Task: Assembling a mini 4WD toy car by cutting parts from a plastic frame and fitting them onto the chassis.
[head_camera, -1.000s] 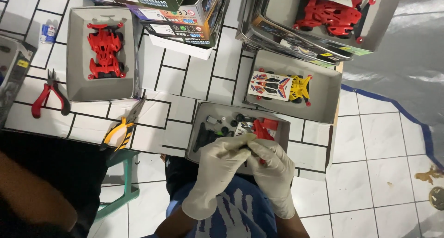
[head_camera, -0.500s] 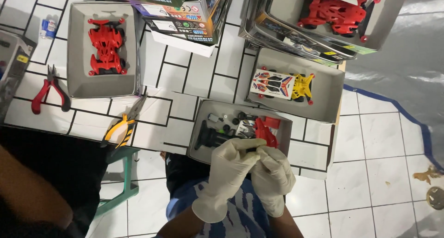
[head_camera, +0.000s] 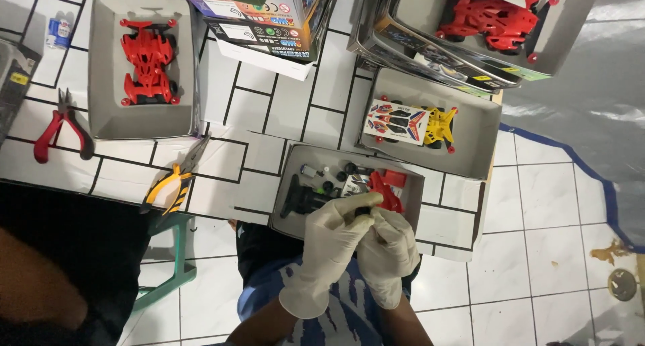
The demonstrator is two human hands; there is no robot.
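Small dark part [head_camera: 363, 211] sat pinched between both gloved hands, left hand [head_camera: 332, 235] and right hand [head_camera: 388, 246] clenched together on it (too small to identify), just below the grey parts tray [head_camera: 293, 205] on the tiled worktop [head_camera: 282, 104].

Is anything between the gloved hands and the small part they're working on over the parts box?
Nothing visible. The left hand and right hand already meet around a small dark part, mostly hidden by the fingers, just above the near edge of the grey box of loose pieces.
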